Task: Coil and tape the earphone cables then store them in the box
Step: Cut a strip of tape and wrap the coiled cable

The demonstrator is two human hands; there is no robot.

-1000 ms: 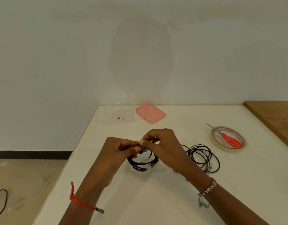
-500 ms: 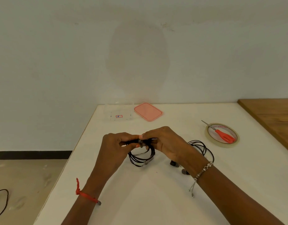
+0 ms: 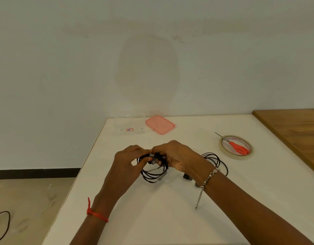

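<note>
Both your left hand (image 3: 127, 162) and right hand (image 3: 176, 156) pinch the earphone coil (image 3: 152, 176) with curled fingers, left of the tape roll (image 3: 223, 147), bunching loops for taping.

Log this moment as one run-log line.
phase: coiling | left hand: pinches earphone coil | right hand: pinches same coil | second coil: on table | box: open, lid beside | scissors: on tape roll

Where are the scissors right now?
In the head view the scissors lie across the tape roll on the right side of the table, just beyond the loose cable coil.
</note>
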